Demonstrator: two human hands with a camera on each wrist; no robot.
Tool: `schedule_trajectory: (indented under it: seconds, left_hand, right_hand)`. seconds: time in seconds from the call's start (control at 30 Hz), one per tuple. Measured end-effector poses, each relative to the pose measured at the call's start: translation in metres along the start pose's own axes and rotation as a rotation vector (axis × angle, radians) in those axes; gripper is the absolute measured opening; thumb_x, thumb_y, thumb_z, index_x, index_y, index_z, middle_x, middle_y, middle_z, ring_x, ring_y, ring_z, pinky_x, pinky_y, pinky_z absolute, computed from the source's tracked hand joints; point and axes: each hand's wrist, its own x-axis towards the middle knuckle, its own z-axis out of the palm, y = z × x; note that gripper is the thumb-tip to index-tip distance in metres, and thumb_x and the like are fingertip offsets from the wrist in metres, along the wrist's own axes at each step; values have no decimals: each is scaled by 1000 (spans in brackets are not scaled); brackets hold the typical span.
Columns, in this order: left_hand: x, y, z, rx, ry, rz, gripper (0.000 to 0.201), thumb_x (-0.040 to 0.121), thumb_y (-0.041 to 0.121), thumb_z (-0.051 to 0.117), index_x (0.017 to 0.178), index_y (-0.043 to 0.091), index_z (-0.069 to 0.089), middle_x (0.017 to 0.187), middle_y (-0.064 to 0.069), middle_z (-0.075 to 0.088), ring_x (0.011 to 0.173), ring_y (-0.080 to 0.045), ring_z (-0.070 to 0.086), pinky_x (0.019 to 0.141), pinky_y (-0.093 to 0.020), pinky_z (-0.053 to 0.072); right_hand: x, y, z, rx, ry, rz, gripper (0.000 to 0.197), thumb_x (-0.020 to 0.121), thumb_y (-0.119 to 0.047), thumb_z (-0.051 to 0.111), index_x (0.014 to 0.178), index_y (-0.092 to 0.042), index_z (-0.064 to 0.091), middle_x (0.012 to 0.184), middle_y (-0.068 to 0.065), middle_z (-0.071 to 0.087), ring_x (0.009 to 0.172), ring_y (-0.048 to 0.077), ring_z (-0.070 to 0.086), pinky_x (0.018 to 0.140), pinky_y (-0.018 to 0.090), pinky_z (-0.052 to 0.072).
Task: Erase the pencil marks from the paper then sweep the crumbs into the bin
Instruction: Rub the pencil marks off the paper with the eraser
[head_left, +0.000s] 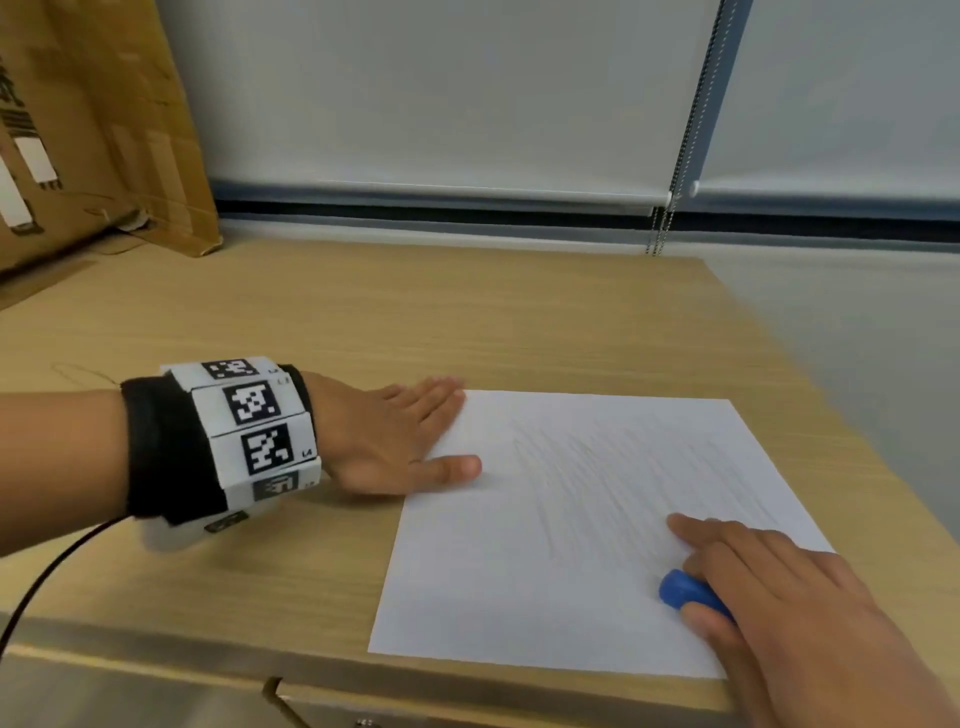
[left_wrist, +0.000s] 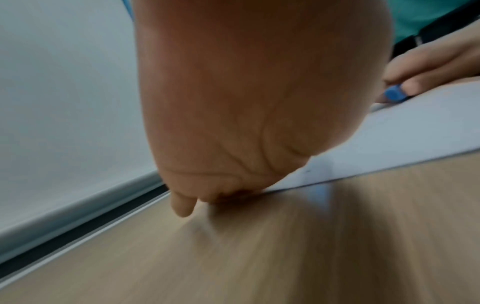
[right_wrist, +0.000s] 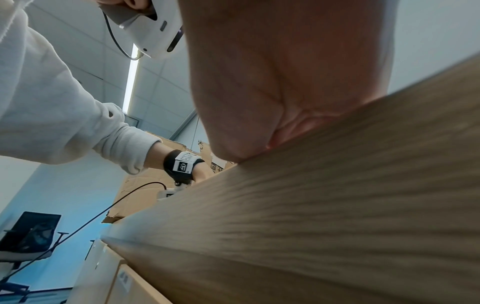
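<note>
Blue eraser (head_left: 685, 592), judged soft and grippy, is pinched in the right hand (head_left: 800, 618) at the near right of the thin, slide-prone paper (head_left: 519, 571), whose far left corner the flat, open-fingered left hand (head_left: 395, 441) pins to the wooden desk (head_left: 311, 322).
</note>
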Motion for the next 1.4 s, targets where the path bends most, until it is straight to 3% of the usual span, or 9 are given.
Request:
schedule_trajectory:
  seconds: [0.2, 0.37, 0.43, 0.63, 0.83, 0.93, 1.07, 1.2, 1.4]
  left_hand:
    - [-14, 32, 11, 85, 39, 329, 85, 83, 73, 4, 144, 28, -34, 148, 7, -45, 136, -4, -39, 115, -31, -19]
    - [-5, 8, 4, 0, -32, -26, 91, 77, 73, -4, 143, 17, -35, 150, 2, -40, 143, -12, -28, 120, -35, -9]
    - [-8, 1, 2, -8, 9, -62, 92, 79, 72, -3, 145, 15, -32, 152, 0, -37, 144, -12, -26, 120, -33, -8]
    - [-38, 37, 27, 99, 24, 317, 87, 79, 74, -3, 142, 24, -37, 147, 7, -46, 134, -2, -41, 115, -31, -20]
    - [-19, 4, 12, -22, -30, -79, 95, 73, 73, -8, 143, 15, -33, 152, 0, -37, 142, -12, -28, 120, -36, -10]
    - [-19, 3, 2, -89, 11, -3, 99, 76, 77, 4, 146, 17, -30, 154, 5, -34, 144, -7, -23, 120, -31, -6]
    - [-14, 10, -1, -80, -18, 45, 115, 75, 85, 38, 150, 25, -25, 154, 17, -31, 147, -4, -9, 121, -35, 8]
    - [0, 5, -9, -18, 8, 12, 132, 61, 88, 53, 153, 22, -15, 159, 15, -21, 147, -10, -12, 120, -46, 11]
    - [6, 6, -15, -46, 59, 36, 127, 62, 83, 60, 155, 20, 0, 161, 10, -5, 148, -16, -2, 119, -47, 16]
  right_hand:
    - [-2, 1, -1, 1, 5, -26, 37, 101, -46, 12, 86, -31, 44, 100, -8, 70, 88, 5, 47, 69, 25, 29]
    - [-3, -1, -6, 2, -41, -24, 45, 99, -44, 12, 87, -27, 52, 104, -6, 69, 87, 7, 47, 69, 26, 29]
    - [-3, -1, -8, 3, -62, -8, 48, 99, -45, 12, 85, -27, 54, 103, -6, 70, 86, 7, 47, 69, 27, 29]
    - [-2, -3, -11, -16, -102, -3, 42, 99, -44, 11, 89, -29, 49, 103, -7, 68, 87, 9, 47, 70, 28, 30]
    - [0, -6, -15, -11, -167, 19, 34, 98, -45, 15, 94, -30, 45, 97, -11, 66, 78, 8, 55, 66, 22, 37]
    - [6, -8, -21, -37, -180, -25, 14, 86, -40, 37, 91, -30, 44, 93, -11, 66, 73, 8, 56, 59, 21, 40]
    - [17, -15, -31, -139, -334, -9, 15, 79, -37, 64, 88, -28, 55, 84, -14, 60, 63, 9, 59, 50, 22, 46]
    - [58, -11, -52, -69, -586, 10, 13, 94, -46, 41, 95, -34, 46, 94, -16, 53, 82, 7, 54, 73, 28, 48]
    - [146, -6, -36, 161, -545, -110, 5, 89, -29, 62, 86, -26, 66, 79, -10, 64, 68, 4, 60, 67, 29, 53]
